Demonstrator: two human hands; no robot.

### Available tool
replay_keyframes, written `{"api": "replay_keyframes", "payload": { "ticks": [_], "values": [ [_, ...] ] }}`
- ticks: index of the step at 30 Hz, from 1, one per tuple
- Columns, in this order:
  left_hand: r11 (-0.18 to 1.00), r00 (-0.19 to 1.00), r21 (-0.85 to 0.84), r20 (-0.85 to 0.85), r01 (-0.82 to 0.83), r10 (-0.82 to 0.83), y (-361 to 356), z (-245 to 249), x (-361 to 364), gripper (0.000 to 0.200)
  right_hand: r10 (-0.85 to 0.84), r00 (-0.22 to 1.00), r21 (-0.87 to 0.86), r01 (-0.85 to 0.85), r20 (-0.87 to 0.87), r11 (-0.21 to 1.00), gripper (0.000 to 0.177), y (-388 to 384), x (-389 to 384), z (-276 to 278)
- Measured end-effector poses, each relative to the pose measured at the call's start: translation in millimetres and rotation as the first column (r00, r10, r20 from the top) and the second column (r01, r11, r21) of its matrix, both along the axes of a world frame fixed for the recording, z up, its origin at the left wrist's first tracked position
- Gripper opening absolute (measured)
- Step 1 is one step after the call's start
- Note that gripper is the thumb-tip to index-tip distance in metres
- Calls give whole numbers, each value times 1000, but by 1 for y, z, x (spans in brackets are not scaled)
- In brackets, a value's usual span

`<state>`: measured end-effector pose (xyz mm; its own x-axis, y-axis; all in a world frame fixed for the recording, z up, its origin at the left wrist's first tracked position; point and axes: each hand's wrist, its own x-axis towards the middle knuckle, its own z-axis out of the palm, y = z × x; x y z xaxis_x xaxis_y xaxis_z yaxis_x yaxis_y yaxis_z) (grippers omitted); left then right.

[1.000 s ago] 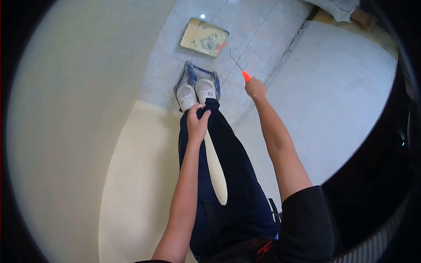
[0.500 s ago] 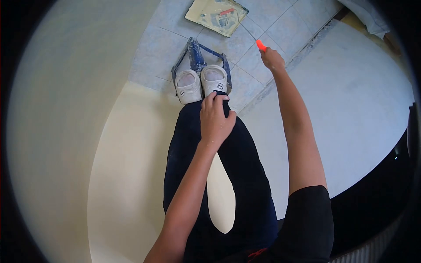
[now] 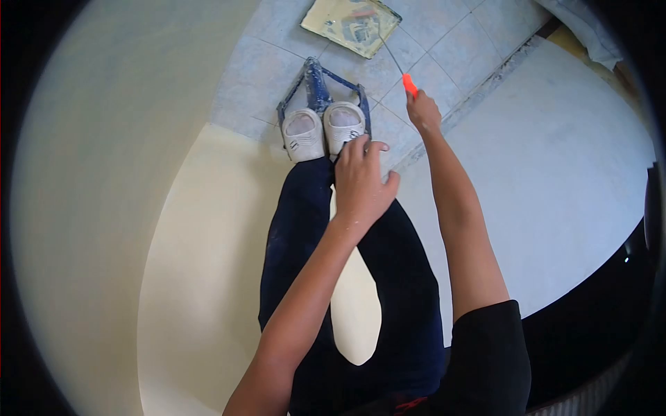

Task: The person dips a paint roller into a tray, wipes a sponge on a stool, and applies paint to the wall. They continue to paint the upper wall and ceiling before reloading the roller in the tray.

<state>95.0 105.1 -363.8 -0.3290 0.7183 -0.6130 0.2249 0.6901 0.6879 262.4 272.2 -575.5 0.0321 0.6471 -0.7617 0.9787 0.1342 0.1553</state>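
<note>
My right hand (image 3: 423,111) is closed around the orange handle of a small paint roller (image 3: 410,84), whose thin wire frame reaches up to the paint tray (image 3: 326,32). The reddish roller head, blurred now, is over that tray, which is streaked with cream paint. My left hand (image 3: 363,179) hovers over my dark trousers (image 3: 295,229) near the ankle, fingers apart and nothing in them. Just beyond its fingertips are my white clogs (image 3: 305,139), set against a blue, paint-spattered frame (image 3: 317,90).
Pale tiles (image 3: 451,59) lie under the tray. A cream surface (image 3: 208,229) spreads to the left beside a wall (image 3: 104,173). To the right a white surface (image 3: 555,173) begins past a rough, dirty edge. Grey cloth (image 3: 586,31) hangs at the top right.
My left hand has lifted off the trouser leg and shifted right, fingers spreading. My right hand has come down toward me with the roller, its head moving over the tray.
</note>
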Motion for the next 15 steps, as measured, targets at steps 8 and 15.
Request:
{"api": "replay_keyframes", "payload": {
  "ticks": [8, 15],
  "values": [
    [991, 990, 41, 38, 131, -132, 24, 17, 9, 45, -27, 999, -118, 30, 23, 993, 50, -53, 15, -11],
    [989, 991, 52, -19, 135, -134, 23, 12, -4, 46, -244, 966, -130, 233, -80, 964, 51, -35, -52, -61]
  ]
}}
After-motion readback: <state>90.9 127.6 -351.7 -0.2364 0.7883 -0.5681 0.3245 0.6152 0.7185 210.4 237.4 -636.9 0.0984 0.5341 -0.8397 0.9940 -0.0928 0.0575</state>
